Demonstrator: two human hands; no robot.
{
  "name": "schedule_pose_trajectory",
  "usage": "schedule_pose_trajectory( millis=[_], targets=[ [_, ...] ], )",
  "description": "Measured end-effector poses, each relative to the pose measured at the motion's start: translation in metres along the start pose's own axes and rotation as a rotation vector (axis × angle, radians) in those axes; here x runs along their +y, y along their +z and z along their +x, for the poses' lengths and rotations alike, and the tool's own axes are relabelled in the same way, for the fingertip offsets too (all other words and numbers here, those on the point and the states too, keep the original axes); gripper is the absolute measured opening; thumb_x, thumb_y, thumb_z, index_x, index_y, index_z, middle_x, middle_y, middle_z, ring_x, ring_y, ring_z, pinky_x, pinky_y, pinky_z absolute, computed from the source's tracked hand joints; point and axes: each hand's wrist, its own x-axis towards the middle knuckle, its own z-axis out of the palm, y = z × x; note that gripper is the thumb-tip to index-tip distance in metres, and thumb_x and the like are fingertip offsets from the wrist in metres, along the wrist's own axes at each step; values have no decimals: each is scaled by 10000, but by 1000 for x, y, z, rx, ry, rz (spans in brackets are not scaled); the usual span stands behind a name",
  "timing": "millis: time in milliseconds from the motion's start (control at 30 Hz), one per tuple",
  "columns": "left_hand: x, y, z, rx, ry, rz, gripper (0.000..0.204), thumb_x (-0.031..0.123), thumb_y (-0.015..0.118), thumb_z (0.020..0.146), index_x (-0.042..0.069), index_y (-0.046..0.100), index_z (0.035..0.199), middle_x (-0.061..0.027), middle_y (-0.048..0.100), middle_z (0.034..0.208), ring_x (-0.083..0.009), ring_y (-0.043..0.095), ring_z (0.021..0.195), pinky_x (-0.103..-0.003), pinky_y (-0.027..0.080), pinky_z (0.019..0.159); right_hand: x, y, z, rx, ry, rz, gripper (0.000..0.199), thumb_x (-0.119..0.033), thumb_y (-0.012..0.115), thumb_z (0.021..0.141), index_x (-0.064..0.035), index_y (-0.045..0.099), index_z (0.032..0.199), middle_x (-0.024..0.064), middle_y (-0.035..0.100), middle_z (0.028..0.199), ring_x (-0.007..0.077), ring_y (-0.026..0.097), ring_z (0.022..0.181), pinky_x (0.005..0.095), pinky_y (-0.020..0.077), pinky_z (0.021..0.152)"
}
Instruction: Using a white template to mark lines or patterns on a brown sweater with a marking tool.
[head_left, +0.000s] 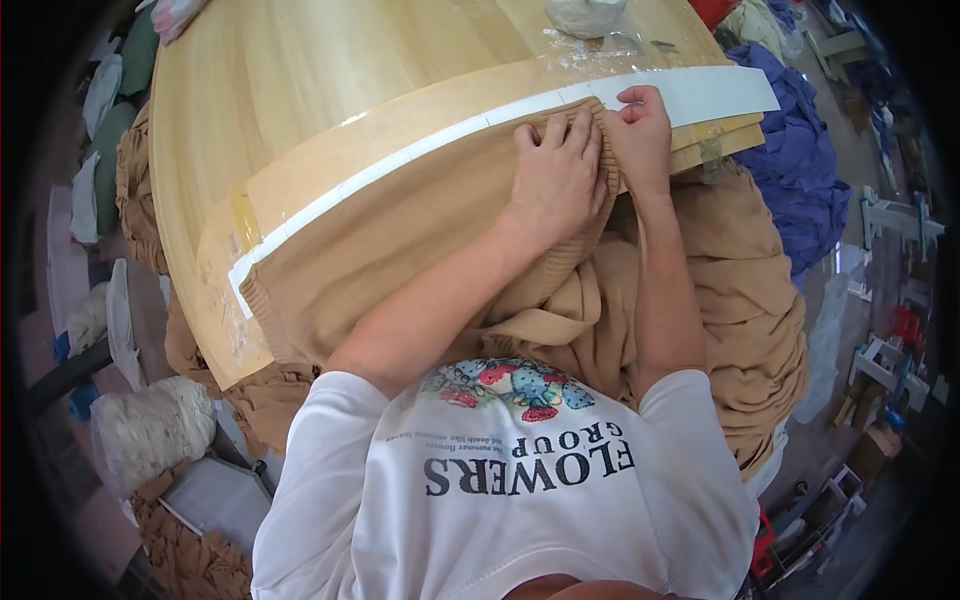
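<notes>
A tan knit garment piece (400, 210) lies along a long white marked strip (410, 150) near the front edge of a wooden table. Its ribbed bands (262, 300) sit at the left end and under my hands at the right. My left hand (563, 175) rests palm down on the knit beside the right ribbed band, fingers bent and apart. At the upper right corner of the knit, my right hand (643, 135) is closed, thumb and fingers pinched at the ribbed edge. Its fingertips partly hide what they grip. Loose folds of the piece hang down toward my body.
The wooden tabletop (290, 80) spreads ahead, with a clear plastic-wrapped bundle (585, 15) at its far side. Tan knit heaps (745, 290) lie at right, beside purple cloth (790, 150). A plastic bag (155, 430) stands lower left; small stools (890, 370) stand on the floor at right.
</notes>
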Motion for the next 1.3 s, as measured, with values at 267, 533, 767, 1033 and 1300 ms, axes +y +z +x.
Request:
schedule_pose_trajectory(
  millis=[267, 533, 767, 1033, 1300],
  targets=[
    [11, -6, 2, -119, -30, 127, 483, 306, 523, 772, -8, 538, 1139, -152, 439, 1278, -275, 393, 1125, -534, 299, 891, -56, 5, 71, 79, -654, -637, 382, -206, 637, 744, -111, 567, 1107, 108, 561, 914, 278, 507, 922, 412, 391, 793],
    [19, 3, -9, -104, -139, 82, 565, 343, 494, 807, -31, 453, 1229, -164, 351, 1352, -356, 264, 1269, -717, 175, 906, -53, 13, 133, -67, -701, -785, 197, -225, 571, 823, -73, 653, 921, 74, 655, 796, 220, 614, 749, 346, 419, 711],
    [18, 6, -9, -68, -136, 30, 576, 360, 492, 811, -10, 436, 1249, -146, 332, 1372, -372, 242, 1285, -750, 155, 884, -52, -8, 166, -356, -349, -449, 248, -226, 632, 829, 12, 645, 896, 12, 631, 793, 52, 542, 709, 192, 401, 653],
    [12, 11, -13, -56, -137, 67, 555, 388, 461, 828, 35, 432, 1255, -104, 340, 1374, -371, 244, 1286, -765, 140, 874, -79, -14, 99, -68, -290, 416, 137, -131, 544, 875, 2, 515, 862, 80, 584, 760, 144, 571, 621, 250, 477, 596],
    [15, 11, -12, -50, -120, 69, 563, 395, 461, 824, 70, 406, 1280, -97, 345, 1368, -368, 239, 1288, -763, 157, 871, -53, -23, -10, -151, -245, 269, 83, -29, 532, 877, 31, 497, 923, 84, 609, 799, 131, 631, 717, 224, 506, 635]
  ],
)
